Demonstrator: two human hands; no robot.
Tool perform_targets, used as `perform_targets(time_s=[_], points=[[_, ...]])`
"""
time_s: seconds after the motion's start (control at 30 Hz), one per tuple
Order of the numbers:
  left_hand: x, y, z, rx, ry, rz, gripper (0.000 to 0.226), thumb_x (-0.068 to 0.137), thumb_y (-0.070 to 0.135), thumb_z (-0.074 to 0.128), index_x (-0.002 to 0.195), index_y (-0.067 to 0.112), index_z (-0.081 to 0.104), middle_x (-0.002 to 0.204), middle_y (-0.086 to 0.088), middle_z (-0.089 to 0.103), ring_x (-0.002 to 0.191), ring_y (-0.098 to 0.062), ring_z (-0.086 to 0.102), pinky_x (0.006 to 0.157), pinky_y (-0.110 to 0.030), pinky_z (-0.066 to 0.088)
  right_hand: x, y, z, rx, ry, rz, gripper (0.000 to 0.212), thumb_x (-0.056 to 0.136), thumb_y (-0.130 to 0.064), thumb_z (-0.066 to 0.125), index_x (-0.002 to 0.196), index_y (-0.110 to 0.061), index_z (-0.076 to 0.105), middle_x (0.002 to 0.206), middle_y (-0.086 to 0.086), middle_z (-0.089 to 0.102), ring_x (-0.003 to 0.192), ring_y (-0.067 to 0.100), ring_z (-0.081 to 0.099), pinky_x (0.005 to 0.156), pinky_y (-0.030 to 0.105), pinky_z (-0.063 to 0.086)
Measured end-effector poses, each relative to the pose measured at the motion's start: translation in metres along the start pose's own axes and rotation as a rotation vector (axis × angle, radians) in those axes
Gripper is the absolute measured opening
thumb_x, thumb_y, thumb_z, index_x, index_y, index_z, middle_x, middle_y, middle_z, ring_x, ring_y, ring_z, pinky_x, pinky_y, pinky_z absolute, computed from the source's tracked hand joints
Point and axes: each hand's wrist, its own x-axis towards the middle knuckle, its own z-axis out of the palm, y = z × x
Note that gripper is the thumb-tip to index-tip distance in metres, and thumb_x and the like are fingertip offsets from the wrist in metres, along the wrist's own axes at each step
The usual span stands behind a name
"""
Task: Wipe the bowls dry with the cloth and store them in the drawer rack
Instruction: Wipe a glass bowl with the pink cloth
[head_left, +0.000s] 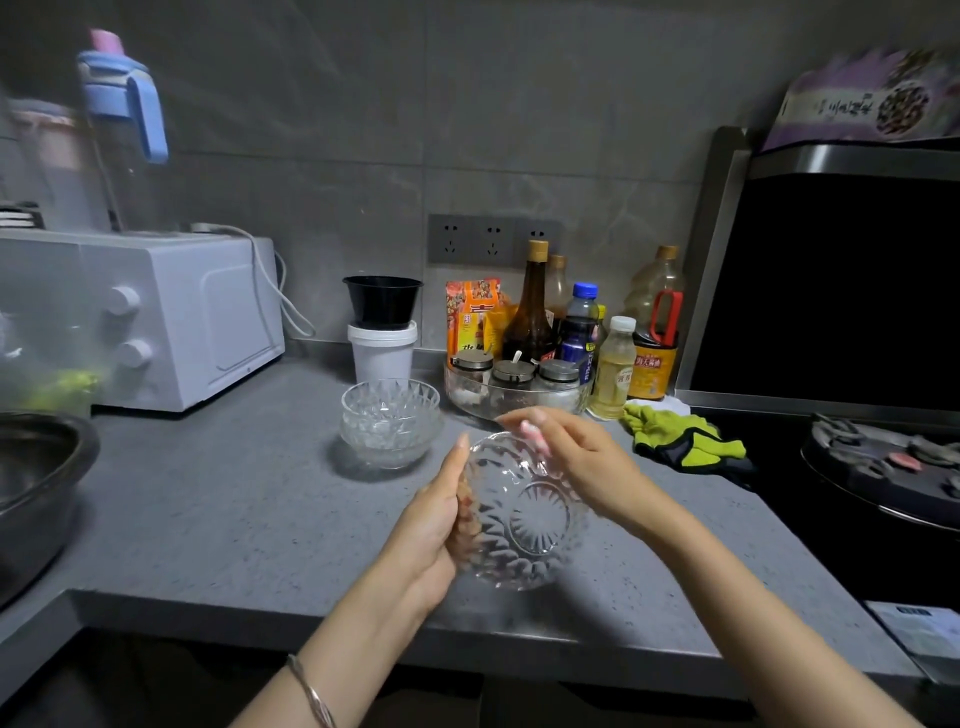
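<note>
While your left hand (441, 519) and right hand (576, 457) clasp the clear cut-glass bowl (524, 514) in curled fingers, the yellow-green cloth (680, 441) lies beyond your right fingertips; wiping and storing seemingly remain.

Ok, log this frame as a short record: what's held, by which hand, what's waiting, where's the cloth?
held: clear cut-glass bowl, tilted, base toward camera
left hand: grips the bowl's left side
right hand: pinches its upper rim
waiting: stack of clear glass bowls on grey speckled countertop
cloth: yellow-green cloth on the countertop, right of the hands, untouched
drawer rack: not in view
</note>
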Motion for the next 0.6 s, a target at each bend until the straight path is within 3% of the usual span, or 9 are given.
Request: perform_targets(time_s=[0.07, 0.1, 0.17, 0.23, 0.3, 0.4, 0.5, 0.53, 0.6], points=[[0.002, 0.0, -0.006, -0.034, 0.042, 0.032, 0.048, 0.083, 0.055, 0.058, 0.102, 0.012, 0.067, 0.106, -0.008, 0.072, 0.099, -0.027, 0.067, 0.095, -0.045, 0.048, -0.003, 0.018, -0.005, 0.125, 0.091, 0.082, 0.028, 0.1, -0.029, 0.038, 0.108, -0.026, 0.064, 0.094, 0.004, 0.068, 0.073, 0.013, 0.063, 0.059, 0.02, 0.053], [0.003, 0.001, -0.009, -0.043, 0.07, 0.048, 0.049, 0.078, 0.059, 0.063, 0.096, 0.013, 0.066, 0.107, -0.005, 0.069, 0.099, -0.024, 0.064, 0.092, -0.042, 0.047, -0.007, 0.028, -0.006, 0.151, 0.125, 0.129, 0.028, 0.1, -0.028, 0.038, 0.11, -0.023, 0.065, 0.089, 0.009, 0.065, 0.065, 0.01, 0.06, 0.055, 0.019, 0.051], [0.007, 0.002, -0.015, -0.041, 0.111, 0.072, 0.051, 0.067, 0.067, 0.068, 0.085, 0.019, 0.058, 0.103, -0.004, 0.058, 0.093, -0.024, 0.053, 0.083, -0.039, 0.042, -0.018, 0.054, -0.005, 0.019, 0.131, 0.193, 0.031, 0.101, -0.027, 0.039, 0.12, -0.018, 0.062, 0.095, 0.007, 0.065, 0.071, 0.006, 0.057, 0.069, 0.025, 0.054], [0.009, 0.001, -0.018, -0.033, 0.129, 0.104, 0.051, 0.067, 0.068, 0.067, 0.083, 0.021, 0.055, 0.102, -0.005, 0.054, 0.093, -0.024, 0.049, 0.083, -0.039, 0.039, -0.033, 0.08, -0.001, -0.166, 0.055, 0.229, 0.033, 0.101, -0.026, 0.04, 0.128, -0.018, 0.057, 0.116, 0.001, 0.062, 0.095, 0.007, 0.056, 0.093, 0.03, 0.047], [0.011, -0.001, -0.018, -0.023, 0.139, 0.108, 0.059, 0.062, 0.073, 0.069, 0.088, 0.021, 0.058, 0.102, -0.003, 0.056, 0.093, -0.023, 0.051, 0.084, -0.04, 0.04, -0.047, 0.095, 0.004, -0.229, -0.052, 0.306, 0.036, 0.101, -0.027, 0.038, 0.134, -0.019, 0.05, 0.134, 0.0, 0.053, 0.118, 0.011, 0.049, 0.103, 0.025, 0.035], [0.016, -0.008, -0.015, 0.007, 0.136, 0.105, 0.072, 0.048, 0.079, 0.072, 0.093, 0.024, 0.063, 0.103, -0.001, 0.056, 0.093, -0.022, 0.052, 0.083, -0.042, 0.041, -0.056, 0.094, -0.001, -0.105, -0.081, 0.369, 0.04, 0.101, -0.034, 0.035, 0.139, -0.024, 0.044, 0.149, -0.002, 0.038, 0.134, 0.009, 0.035, 0.111, 0.024, 0.022], [0.013, -0.013, -0.002, 0.045, 0.089, 0.096, 0.058, 0.052, 0.073, 0.076, 0.081, 0.025, 0.064, 0.092, -0.003, 0.059, 0.082, -0.022, 0.056, 0.087, -0.038, 0.048, -0.064, 0.068, -0.027, 0.101, 0.07, 0.362, 0.043, 0.095, -0.045, 0.038, 0.136, -0.032, 0.046, 0.14, -0.017, 0.041, 0.13, 0.0, 0.034, 0.109, 0.022, 0.022], [0.012, -0.015, 0.006, 0.056, 0.058, 0.102, 0.045, 0.059, 0.067, 0.076, 0.07, 0.024, 0.065, 0.076, -0.003, 0.058, 0.069, -0.017, 0.056, 0.077, -0.029, 0.05, -0.068, 0.058, -0.038, 0.189, 0.093, 0.342, 0.044, 0.091, -0.05, 0.042, 0.132, -0.036, 0.048, 0.139, -0.02, 0.042, 0.13, 0.0, 0.037, 0.11, 0.024, 0.025], [0.009, -0.02, 0.024, 0.114, 0.017, 0.091, 0.042, 0.071, 0.054, 0.072, 0.045, 0.023, 0.061, 0.051, 0.003, 0.042, 0.044, -0.008, 0.038, 0.052, -0.02, 0.033, -0.078, 0.041, -0.058, 0.321, 0.056, 0.3, 0.047, 0.083, -0.055, 0.047, 0.128, -0.04, 0.049, 0.138, -0.02, 0.047, 0.128, 0.0, 0.043, 0.109, 0.027, 0.032]])
